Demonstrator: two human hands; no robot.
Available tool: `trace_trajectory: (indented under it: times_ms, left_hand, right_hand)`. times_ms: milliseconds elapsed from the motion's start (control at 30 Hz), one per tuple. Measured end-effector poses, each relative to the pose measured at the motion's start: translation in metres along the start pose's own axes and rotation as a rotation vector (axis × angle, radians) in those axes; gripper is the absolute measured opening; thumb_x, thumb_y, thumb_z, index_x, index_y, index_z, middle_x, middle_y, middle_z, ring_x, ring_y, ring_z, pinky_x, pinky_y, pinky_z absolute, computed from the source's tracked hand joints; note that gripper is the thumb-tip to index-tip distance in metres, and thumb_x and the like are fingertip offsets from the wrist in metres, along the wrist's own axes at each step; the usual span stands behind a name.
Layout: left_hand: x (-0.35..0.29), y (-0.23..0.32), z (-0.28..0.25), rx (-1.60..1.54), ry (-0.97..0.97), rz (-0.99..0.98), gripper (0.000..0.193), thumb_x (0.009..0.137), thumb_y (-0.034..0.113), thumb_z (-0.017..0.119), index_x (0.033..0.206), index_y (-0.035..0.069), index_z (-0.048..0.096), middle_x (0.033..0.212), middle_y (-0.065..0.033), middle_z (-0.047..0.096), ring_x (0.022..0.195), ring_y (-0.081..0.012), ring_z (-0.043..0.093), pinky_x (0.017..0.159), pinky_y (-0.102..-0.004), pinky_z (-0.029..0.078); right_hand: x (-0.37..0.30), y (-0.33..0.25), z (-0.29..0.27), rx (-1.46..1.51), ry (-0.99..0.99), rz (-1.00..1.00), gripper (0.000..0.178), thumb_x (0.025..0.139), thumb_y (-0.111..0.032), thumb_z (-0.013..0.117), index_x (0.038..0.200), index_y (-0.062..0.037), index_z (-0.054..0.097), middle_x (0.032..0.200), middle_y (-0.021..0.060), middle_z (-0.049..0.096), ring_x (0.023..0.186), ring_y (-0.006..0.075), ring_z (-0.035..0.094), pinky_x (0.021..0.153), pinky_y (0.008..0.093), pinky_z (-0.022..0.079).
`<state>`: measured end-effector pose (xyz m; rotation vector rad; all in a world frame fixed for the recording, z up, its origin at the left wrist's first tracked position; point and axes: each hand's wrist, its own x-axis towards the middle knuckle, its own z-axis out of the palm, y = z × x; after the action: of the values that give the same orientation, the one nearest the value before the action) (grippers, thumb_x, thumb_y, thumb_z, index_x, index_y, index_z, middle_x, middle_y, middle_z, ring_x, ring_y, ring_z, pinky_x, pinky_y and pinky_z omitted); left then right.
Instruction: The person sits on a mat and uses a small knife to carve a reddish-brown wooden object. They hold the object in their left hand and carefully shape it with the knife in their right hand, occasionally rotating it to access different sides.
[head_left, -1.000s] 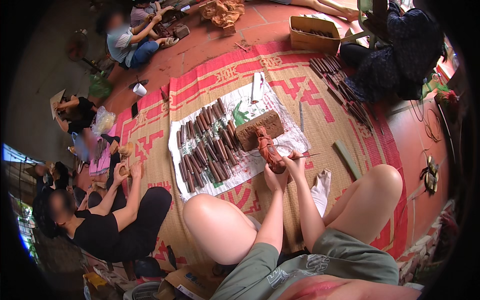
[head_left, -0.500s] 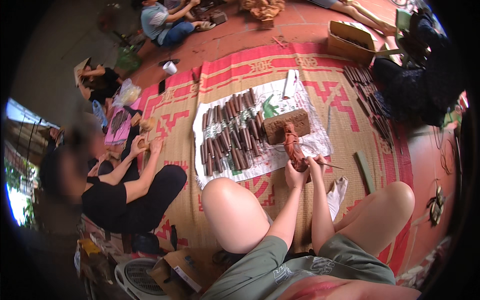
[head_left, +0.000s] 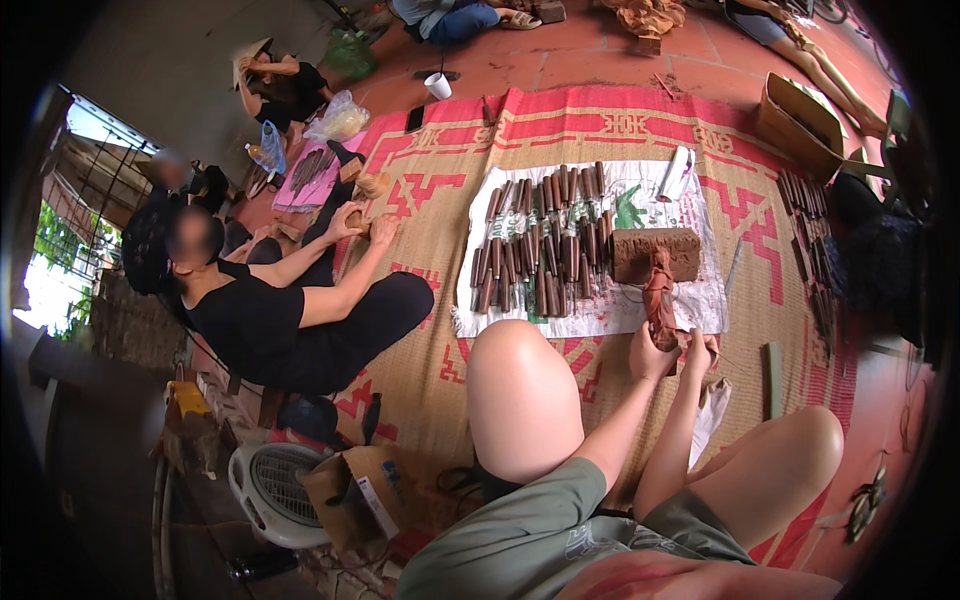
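My left hand [head_left: 652,358] is closed round the lower end of a reddish-brown carved wooden figurine [head_left: 659,298]. The figurine's upper end rests against a brown block [head_left: 640,256] on a white printed sheet [head_left: 712,312]. Close beside its base, my right hand [head_left: 703,350] is closed, fingers curled. A thin carving tool showed in that hand a moment earlier; now its shaft is mostly hidden. Left of the block, several dark wooden-handled carving tools [head_left: 550,245] lie in rows on the sheet.
A patterned red and straw mat [head_left: 440,210] lies under everything. At left, a seated co-worker [head_left: 290,310] handles a small wooden piece [head_left: 355,220]. More tools [head_left: 808,250] and a wooden box [head_left: 800,120] are at right. A green strip [head_left: 772,380] lies near my knee; a fan [head_left: 280,490] stands at lower left.
The view has swung left, so the mat and tools appear farther right. My left hand keeps its hold on the figurine. The thin tool no longer sticks out rightward from my right hand.
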<state>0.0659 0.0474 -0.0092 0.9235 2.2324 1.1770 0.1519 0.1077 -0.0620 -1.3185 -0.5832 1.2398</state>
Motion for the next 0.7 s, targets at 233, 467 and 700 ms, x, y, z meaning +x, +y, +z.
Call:
trace_trajectory:
  times_ms: [233,467,700]
  left_hand:
    - [-0.001,-0.015,0.002,-0.002,0.002,-0.039,0.087,0.055,0.039,0.078,0.126,0.005,0.041,0.116,-0.0171,0.053,0.106,-0.0352,0.052,0.087,-0.0438,0.045]
    - [0.002,-0.006,0.007,0.025,0.014,-0.024,0.086,0.056,0.039,0.078,0.126,0.005,0.041,0.115,-0.0165,0.054,0.106,-0.0346,0.053,0.086,-0.043,0.046]
    - [0.004,-0.011,0.008,-0.006,0.013,-0.004,0.083,0.059,0.042,0.077,0.125,0.005,0.043,0.115,-0.0162,0.054,0.105,-0.0344,0.053,0.085,-0.0428,0.046]
  right_hand:
    - [-0.026,0.005,0.007,-0.005,0.004,-0.037,0.029,0.076,-0.007,0.068,0.06,-0.01,0.044,0.053,0.0001,0.051,0.041,0.0055,0.04,0.037,0.0213,0.03]
    - [-0.029,-0.005,0.027,0.003,0.158,-0.256,0.02,0.081,-0.013,0.069,0.078,-0.0047,0.05,0.07,0.0018,0.055,0.059,0.0078,0.047,0.054,0.0226,0.038]
    - [-0.04,-0.006,0.035,0.008,0.155,-0.301,0.017,0.08,-0.004,0.068,0.081,-0.0032,0.051,0.076,0.0035,0.055,0.067,0.0105,0.049,0.063,0.0242,0.042]
